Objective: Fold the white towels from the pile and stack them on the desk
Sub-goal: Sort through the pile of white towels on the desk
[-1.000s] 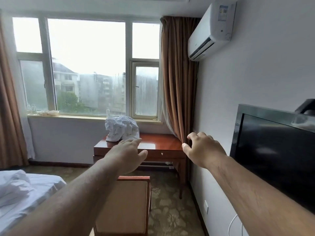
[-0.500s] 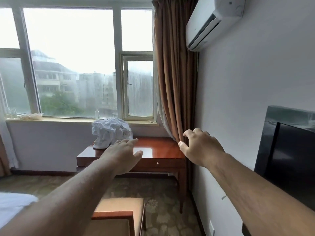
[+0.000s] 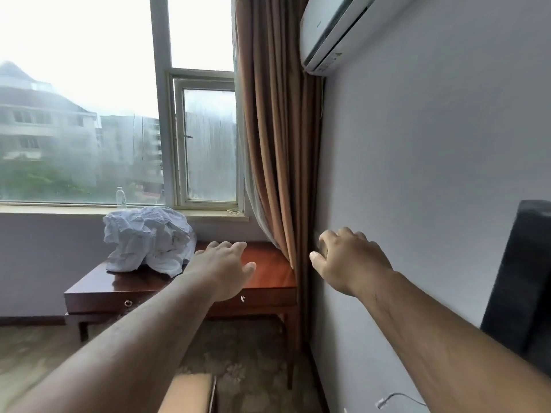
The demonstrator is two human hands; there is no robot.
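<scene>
Head view. A crumpled pile of white towels lies on the left rear part of a glossy reddish-brown wooden worktop that stands under the window sill, its right end against the brown pleated curtain. No folded towel is visible on the worktop. Two small metal drawer pulls show on its front edge.

The left hand is extended forward, palm down, in front of the worktop, just right of the towel pile as seen from the camera. Its fingers are straight and slightly spread, holding nothing. Contact with the pile or the worktop cannot be confirmed; the hand appears to be in the air, nearer the camera.

The right hand is also extended, palm down, in front of the pale grey wall and just right of the curtain edge. Its fingers are loosely bent, thumb apart, and grip nothing.

A clear plastic water bottle stands upright on the window sill behind the pile. A white wall-mounted air conditioner hangs at upper right. A black flat screen is partly visible at the right edge. A tan upholstered seat with a wooden frame shows at the bottom edge, on patterned carpet. A thin cable end lies near the wall base at lower right.
</scene>
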